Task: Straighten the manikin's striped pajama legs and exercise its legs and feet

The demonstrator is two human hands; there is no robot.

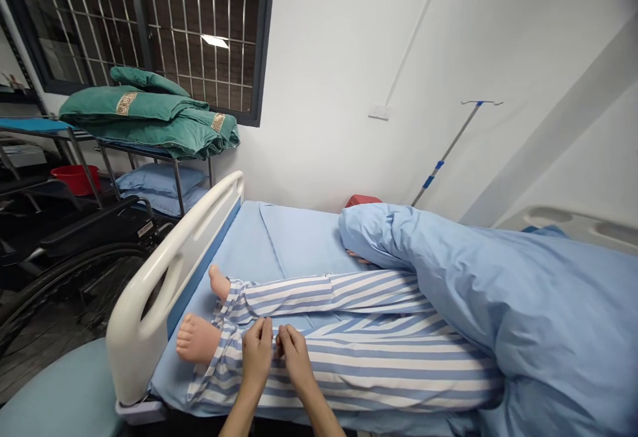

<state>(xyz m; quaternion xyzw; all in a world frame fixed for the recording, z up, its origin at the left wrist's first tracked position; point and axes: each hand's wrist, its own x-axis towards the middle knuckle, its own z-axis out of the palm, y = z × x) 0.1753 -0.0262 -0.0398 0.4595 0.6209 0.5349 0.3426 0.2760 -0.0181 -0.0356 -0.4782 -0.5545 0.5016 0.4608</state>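
Note:
My left hand [258, 349] is closed, thumb against curled fingers, over the lower part of the near leg of blue-and-white striped trousers [379, 364]. Close to its right, my right hand [294, 352] is also closed, fingers curled inward. Whether cloth is pinched in either hand is hidden. The trousers are on a manikin lying on the bed, its plastic-looking near foot [199, 339] and far foot [219, 283] bare at the left. A light blue quilt [473, 284] is folded back over its upper body.
The bed's white footboard [169, 291] rises at the left, beside a wheelchair [94, 258] and a rounded teal seat [64, 397]. Green folded quilts [149, 115] lie on a rack with blue pillows [159, 181] below. An IV pole [448, 151] stands by the wall.

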